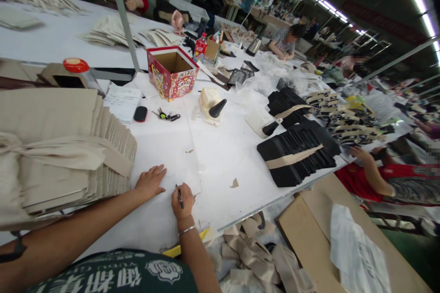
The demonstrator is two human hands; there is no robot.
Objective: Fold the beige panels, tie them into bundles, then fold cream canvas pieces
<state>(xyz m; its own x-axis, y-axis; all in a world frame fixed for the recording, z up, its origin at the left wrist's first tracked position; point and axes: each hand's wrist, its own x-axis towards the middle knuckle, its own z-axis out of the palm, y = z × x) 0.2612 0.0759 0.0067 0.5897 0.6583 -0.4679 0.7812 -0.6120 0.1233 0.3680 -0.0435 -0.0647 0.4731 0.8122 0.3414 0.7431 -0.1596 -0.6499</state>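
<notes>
My right hand is closed around a dark pen, its side resting on the white table surface. The pen's tip is hidden by the fingers. To its left, my left hand lies flat on the same white surface with the fingers stretched out and nothing in it. Just beyond my left forearm stands a thick bundle of beige fabric pieces, tied round with a strip of cloth. A small beige scrap lies to the right of my right hand.
Ahead are keys, a black-and-red oval object, a written sheet, a red patterned box and a white container with a black nozzle. Black stacked pieces lie right. Fabric strips hang below the edge. Other people work around.
</notes>
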